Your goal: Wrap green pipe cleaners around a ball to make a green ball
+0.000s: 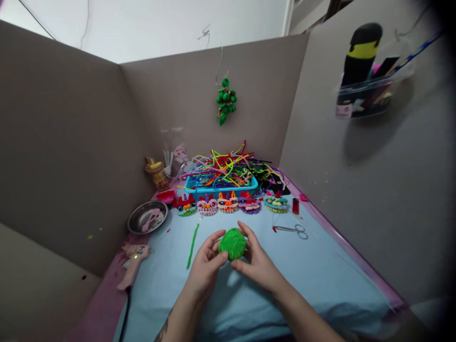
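Note:
A round bright green piece (232, 243), fuzzy like coiled pipe cleaner, is held above the table between both hands. My left hand (210, 254) grips its left side, thumb at the lower edge and fingers behind. On its right side my right hand (254, 256) curls around it, thumb below and fingers along the top right. The palms and some fingertips are hidden. Left of my hands, a single green pipe cleaner (193, 246) lies on the blue cloth (171, 275). Scissors (292, 231) rest on the cloth to the right.
Several colourful fuzzy animal heads (228, 203) stand in a row before a blue tray (221, 191) heaped with pipe cleaners (228, 166). At left are a metal bowl (135, 221) and a pink glue gun (134, 267) with its cord. Grey panels (206, 104) enclose the table.

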Action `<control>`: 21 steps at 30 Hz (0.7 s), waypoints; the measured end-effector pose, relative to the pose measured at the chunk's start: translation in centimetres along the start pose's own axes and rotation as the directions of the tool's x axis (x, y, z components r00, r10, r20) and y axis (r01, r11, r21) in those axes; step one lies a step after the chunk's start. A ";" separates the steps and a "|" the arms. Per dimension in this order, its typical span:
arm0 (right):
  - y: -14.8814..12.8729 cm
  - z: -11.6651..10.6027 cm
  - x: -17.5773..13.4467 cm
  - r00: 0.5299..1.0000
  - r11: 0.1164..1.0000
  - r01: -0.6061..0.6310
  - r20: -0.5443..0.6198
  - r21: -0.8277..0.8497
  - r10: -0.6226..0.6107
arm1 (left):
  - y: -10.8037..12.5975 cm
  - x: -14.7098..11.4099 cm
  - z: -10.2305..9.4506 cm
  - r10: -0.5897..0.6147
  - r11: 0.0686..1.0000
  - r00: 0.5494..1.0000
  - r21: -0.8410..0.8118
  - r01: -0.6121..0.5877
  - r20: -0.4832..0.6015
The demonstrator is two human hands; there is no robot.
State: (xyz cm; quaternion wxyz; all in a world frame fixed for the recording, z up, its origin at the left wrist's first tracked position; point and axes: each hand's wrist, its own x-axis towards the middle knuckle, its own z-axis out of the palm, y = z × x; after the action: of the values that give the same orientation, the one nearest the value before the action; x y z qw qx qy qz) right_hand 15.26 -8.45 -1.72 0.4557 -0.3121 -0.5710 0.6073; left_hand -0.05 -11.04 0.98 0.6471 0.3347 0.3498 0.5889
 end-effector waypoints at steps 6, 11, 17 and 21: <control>-0.9 -0.6 -0.1 0.996 0.991 0.017 -0.085 -0.131 -0.029 | -0.4 0.8 0.7 -0.006 0.999 0.998 0.037 0.004 0.057; -1.3 -1.1 -0.1 0.986 0.961 0.052 -0.137 -0.273 -0.093 | -1.1 1.6 1.2 -0.010 1.000 0.995 0.021 0.008 0.101; -1.4 -1.5 0.1 0.993 0.991 -0.021 -0.120 -0.131 0.005 | -1.0 1.5 1.2 -0.025 0.999 0.999 0.033 0.024 0.037; -1.1 -1.8 0.3 0.997 0.998 -0.016 -0.073 0.061 0.021 | -0.8 1.3 0.7 -0.008 0.998 0.995 0.067 0.014 -0.099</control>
State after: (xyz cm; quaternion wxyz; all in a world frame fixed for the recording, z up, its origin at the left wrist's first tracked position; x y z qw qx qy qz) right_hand 16.96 -7.50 -0.92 0.4802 -0.3257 -0.5323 0.6165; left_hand 1.07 -9.86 0.64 0.6206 0.3248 0.4029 0.5891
